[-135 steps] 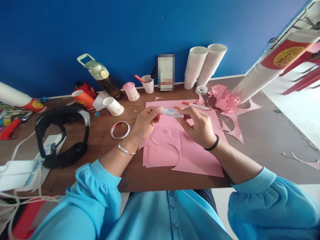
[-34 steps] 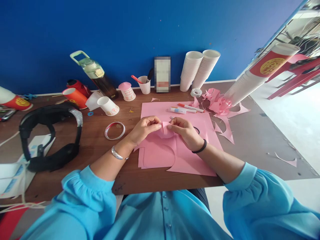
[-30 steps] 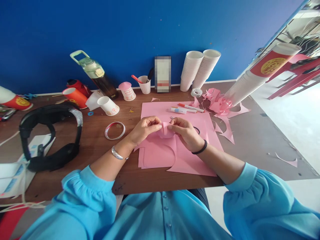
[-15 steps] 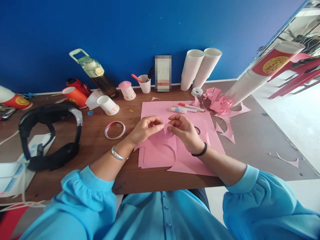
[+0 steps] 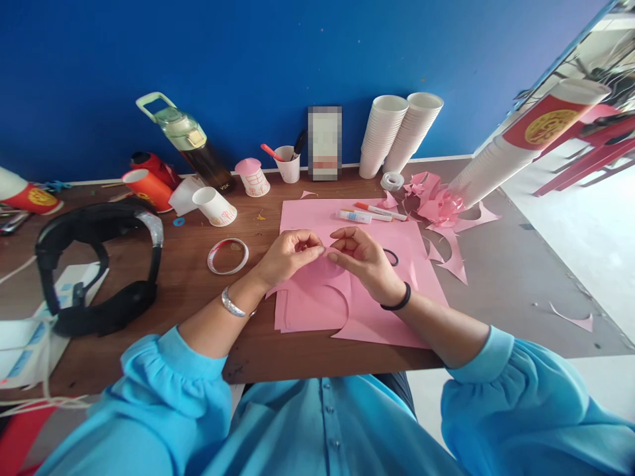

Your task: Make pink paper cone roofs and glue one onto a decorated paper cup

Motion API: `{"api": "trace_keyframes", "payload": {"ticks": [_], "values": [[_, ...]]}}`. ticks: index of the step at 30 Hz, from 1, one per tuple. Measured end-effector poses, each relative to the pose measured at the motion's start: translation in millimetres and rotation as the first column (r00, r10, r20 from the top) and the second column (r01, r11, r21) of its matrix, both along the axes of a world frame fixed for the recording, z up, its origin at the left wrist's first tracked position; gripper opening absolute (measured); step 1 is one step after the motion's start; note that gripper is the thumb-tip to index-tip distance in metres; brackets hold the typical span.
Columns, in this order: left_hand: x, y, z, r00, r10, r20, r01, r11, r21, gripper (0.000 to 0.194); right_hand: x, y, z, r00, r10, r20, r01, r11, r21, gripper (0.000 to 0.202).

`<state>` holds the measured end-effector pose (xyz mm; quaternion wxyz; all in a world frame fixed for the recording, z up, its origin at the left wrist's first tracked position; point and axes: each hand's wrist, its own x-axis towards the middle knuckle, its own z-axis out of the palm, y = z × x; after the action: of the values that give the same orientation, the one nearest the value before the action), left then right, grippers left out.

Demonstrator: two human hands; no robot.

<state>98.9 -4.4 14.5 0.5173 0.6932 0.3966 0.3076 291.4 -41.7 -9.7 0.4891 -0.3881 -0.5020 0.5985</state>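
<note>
Pink paper sheets [image 5: 381,304] lie on the brown table, with a curved cut edge near the front. Above them, my left hand [image 5: 292,256] is closed in a pinch; a small pink piece seems to be at its fingertips, but its outline is lost against the sheets. My right hand [image 5: 364,261] faces it, thumb and fingers curled close together at the same spot, and what it grips is too small to make out. A glue stick [image 5: 353,216] and pens [image 5: 381,211] lie on the paper beyond my hands. A black ring [image 5: 391,257] is beside my right hand.
A tape roll [image 5: 227,256] and a black headset [image 5: 99,271] lie left. Behind are a bottle [image 5: 191,145], a decorated cup [image 5: 214,206], a pink-roofed cup [image 5: 253,178], a pen cup [image 5: 288,165] and cup stacks [image 5: 383,135]. Pink scraps [image 5: 449,254] are at right.
My fingertips have shifted slightly, and the small pink piece that stood out between them is now hard to see. My arms have stayed nearly in place.
</note>
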Motion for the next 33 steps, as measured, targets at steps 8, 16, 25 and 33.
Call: {"api": "trace_keyframes", "payload": {"ticks": [8, 16, 25, 33], "values": [[1.5, -1.3, -0.5, 1.0, 0.012, -0.015, -0.011, 0.999, 0.037, 0.023, 1.4, 1.2, 2.2, 0.997, 0.081, -0.014, -0.082, 0.99, -0.115, 0.06], [3.9, -4.4, 2.0, 1.0, 0.018, -0.012, -0.018, 1.0, 0.002, 0.024, 1.4, 3.1, -1.2, 0.992, 0.128, -0.007, -0.128, 0.981, -0.143, 0.065], [3.6, -4.8, 0.4, 1.0, 0.021, -0.019, -0.021, 1.0, -0.014, 0.023, 2.5, 3.4, -0.9, 0.99, 0.14, 0.032, -0.136, 0.985, -0.111, 0.06], [2.8, -4.9, 0.9, 0.998, 0.066, -0.006, -0.066, 0.996, -0.054, 0.027, 3.6, 2.3, -1.4, 0.985, 0.167, 0.04, -0.161, 0.979, -0.126, 0.061]]}}
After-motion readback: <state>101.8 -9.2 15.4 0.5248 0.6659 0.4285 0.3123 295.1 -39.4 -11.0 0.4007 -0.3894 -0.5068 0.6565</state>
